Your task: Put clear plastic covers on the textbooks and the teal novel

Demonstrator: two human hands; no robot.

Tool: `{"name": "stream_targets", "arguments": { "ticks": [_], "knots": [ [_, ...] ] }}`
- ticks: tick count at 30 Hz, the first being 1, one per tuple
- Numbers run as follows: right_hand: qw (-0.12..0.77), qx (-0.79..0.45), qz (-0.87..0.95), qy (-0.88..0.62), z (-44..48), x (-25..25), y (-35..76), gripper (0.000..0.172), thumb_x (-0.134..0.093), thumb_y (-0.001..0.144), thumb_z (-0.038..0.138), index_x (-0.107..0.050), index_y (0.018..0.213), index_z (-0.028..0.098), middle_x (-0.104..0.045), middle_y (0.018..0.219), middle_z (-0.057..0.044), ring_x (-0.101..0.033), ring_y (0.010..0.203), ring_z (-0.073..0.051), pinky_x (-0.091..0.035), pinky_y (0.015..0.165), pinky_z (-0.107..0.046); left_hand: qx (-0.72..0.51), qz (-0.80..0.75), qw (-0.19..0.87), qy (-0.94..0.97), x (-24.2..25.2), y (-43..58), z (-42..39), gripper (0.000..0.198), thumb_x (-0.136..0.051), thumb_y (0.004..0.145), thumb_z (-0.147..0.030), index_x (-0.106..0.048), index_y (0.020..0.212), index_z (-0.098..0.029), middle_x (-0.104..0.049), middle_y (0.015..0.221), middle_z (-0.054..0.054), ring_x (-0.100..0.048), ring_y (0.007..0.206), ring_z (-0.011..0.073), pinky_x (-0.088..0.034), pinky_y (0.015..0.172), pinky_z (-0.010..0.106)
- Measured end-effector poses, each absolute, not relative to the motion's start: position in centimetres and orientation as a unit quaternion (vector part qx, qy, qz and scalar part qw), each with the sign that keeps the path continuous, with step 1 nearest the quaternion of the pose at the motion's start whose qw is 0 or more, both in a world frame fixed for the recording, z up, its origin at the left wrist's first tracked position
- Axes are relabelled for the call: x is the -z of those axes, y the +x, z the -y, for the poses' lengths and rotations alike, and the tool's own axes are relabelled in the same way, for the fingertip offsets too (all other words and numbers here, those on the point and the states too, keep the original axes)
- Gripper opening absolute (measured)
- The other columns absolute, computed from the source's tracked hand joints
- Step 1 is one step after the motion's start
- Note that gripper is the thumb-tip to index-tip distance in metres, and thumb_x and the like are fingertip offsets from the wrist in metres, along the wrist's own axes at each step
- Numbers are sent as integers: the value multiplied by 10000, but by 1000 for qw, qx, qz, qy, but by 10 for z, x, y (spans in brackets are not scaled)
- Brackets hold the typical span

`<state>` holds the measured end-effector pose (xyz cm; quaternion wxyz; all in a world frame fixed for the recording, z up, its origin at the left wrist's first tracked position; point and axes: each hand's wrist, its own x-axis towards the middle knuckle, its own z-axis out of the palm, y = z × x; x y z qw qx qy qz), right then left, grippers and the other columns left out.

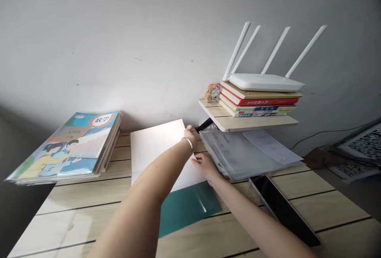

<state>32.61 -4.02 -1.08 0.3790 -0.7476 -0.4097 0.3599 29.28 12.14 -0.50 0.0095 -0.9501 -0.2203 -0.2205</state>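
A white paper sheet (pixel 157 143) with faint print lies on the wooden desk, partly over a glossy teal cover (pixel 190 206). My left hand (pixel 189 134), with a silver bracelet at the wrist, is closed at the paper's upper right edge; its fingertips are mostly hidden. Lower on the same edge, my right hand (pixel 205 165) pinches the paper between thumb and fingers. My left forearm crosses over the sheet and hides part of it.
A stack of textbooks (pixel 74 147) lies at left. On the right are a clear plastic folder (pixel 235 154) with papers and a dark tablet (pixel 282 206). A raised shelf (pixel 253 123) carries books (pixel 262 101) and a white router (pixel 264 81). The desk (pixel 68 218) meets a wall.
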Motion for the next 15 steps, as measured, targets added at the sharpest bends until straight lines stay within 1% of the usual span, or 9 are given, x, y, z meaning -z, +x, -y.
{"name": "stream_targets", "arguments": {
  "ticks": [2, 4, 5, 7, 9, 10, 12, 13, 15],
  "knots": [
    [375, -341, 409, -759, 32, 10, 320, 162, -592, 768, 277, -556, 882, 168, -691, 847, -70, -645, 723, -191, -446, 602, -278, 255, 143, 180, -939, 6, 283, -125, 259, -623, 720, -353, -696, 524, -200, -555, 456, 14, -669, 728, 200, -483, 772, 380],
    [372, -334, 410, -763, 24, 10, 317, 166, -597, 766, 288, -560, 878, 171, -688, 848, -67, -643, 719, -185, -446, 595, -272, 270, 111, 312, -904, 4, 273, -127, 307, -637, 707, -358, -652, 444, -200, -505, 386, 8, -643, 625, 171, -492, 751, 374],
    [371, -334, 410, -764, 21, 11, 317, 172, -598, 769, 294, -560, 885, 173, -686, 853, -66, -640, 719, -182, -446, 591, -267, 266, 116, 345, -893, 2, 267, -126, 298, -656, 692, -344, -639, 428, -207, -513, 386, 11, -628, 600, 162, -496, 767, 384],
    [364, -334, 413, -766, 16, 13, 319, 194, -606, 772, 307, -557, 905, 174, -682, 866, -67, -635, 726, -179, -446, 592, -262, 246, 141, 354, -891, -5, 253, -119, 212, -683, 670, -289, -657, 474, -215, -594, 474, 25, -612, 604, 160, -490, 815, 430],
    [350, -339, 420, -766, 14, 14, 325, 218, -627, 764, 324, -562, 907, 173, -679, 852, -65, -631, 718, -180, -446, 595, -264, 222, 174, 327, -902, -15, 233, -104, 71, -671, 683, -238, -708, 627, -217, -683, 669, 51, -620, 681, 181, -469, 851, 484],
    [339, -344, 428, -763, 14, 13, 329, 226, -642, 753, 337, -572, 893, 173, -678, 836, -61, -629, 709, -183, -447, 597, -268, 214, 199, 309, -905, -22, 220, -95, 81, -648, 704, -215, -723, 735, -217, -704, 799, 71, -626, 756, 204, -457, 864, 504],
    [312, -334, 460, -761, 10, 9, 338, 240, -676, 724, 365, -599, 844, 172, -680, 815, -63, -632, 716, -194, -451, 614, -277, 210, 268, 257, -904, -34, 187, -73, 253, -588, 749, -169, -692, 976, -210, -652, 1106, 124, -595, 976, 272, -438, 884, 530],
    [304, -318, 478, -761, 7, 7, 342, 246, -692, 708, 374, -615, 823, 171, -683, 824, -69, -636, 747, -203, -455, 636, -279, 227, 362, 145, -893, -40, 168, -63, 362, -573, 744, -116, -650, 1083, -218, -567, 1263, 129, -525, 1120, 297, -412, 929, 523],
    [305, -282, 501, -759, -6, 1, 348, 253, -707, 694, 380, -645, 811, 165, -688, 864, -83, -638, 841, -217, -461, 690, -270, 303, 549, -139, -766, -47, 126, -45, 431, -542, 764, -77, -597, 1157, -246, -458, 1374, 104, -409, 1260, 298, -368, 1000, 487]
  ]
}}
